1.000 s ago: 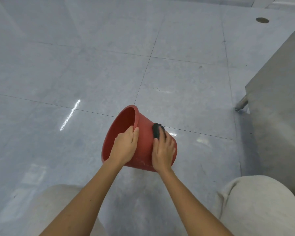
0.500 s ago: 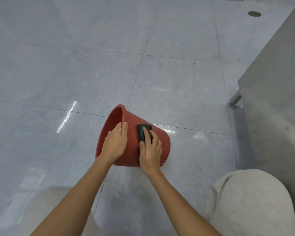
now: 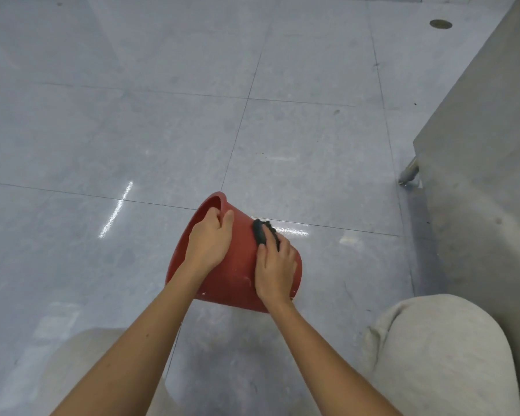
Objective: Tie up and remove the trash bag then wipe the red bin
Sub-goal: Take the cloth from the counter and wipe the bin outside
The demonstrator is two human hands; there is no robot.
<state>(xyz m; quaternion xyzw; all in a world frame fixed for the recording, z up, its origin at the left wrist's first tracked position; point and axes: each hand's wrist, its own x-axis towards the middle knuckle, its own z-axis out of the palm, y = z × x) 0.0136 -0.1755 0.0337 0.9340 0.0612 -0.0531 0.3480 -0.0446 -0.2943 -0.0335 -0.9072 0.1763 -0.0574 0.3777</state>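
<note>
The red bin [image 3: 237, 265] lies tipped on its side on the grey tiled floor, its mouth turned up and to the left. My left hand [image 3: 210, 241] grips the bin near its rim, fingers curled over the edge. My right hand [image 3: 275, 265] presses a dark cloth [image 3: 263, 232] flat against the bin's outer wall, toward the base end. Small white specks dot the bin's lower side. No trash bag is in view.
A grey metal cabinet [image 3: 478, 145] on a caster leg [image 3: 409, 172] stands at the right. A round floor drain [image 3: 441, 24] sits at the far right. My knees in light trousers [image 3: 442, 355] flank the bin at the bottom.
My left hand has shifted up from the bin's wall to hook over its rim. The right hand keeps the cloth sliding on the outer wall, and the bin has rolled slightly.
</note>
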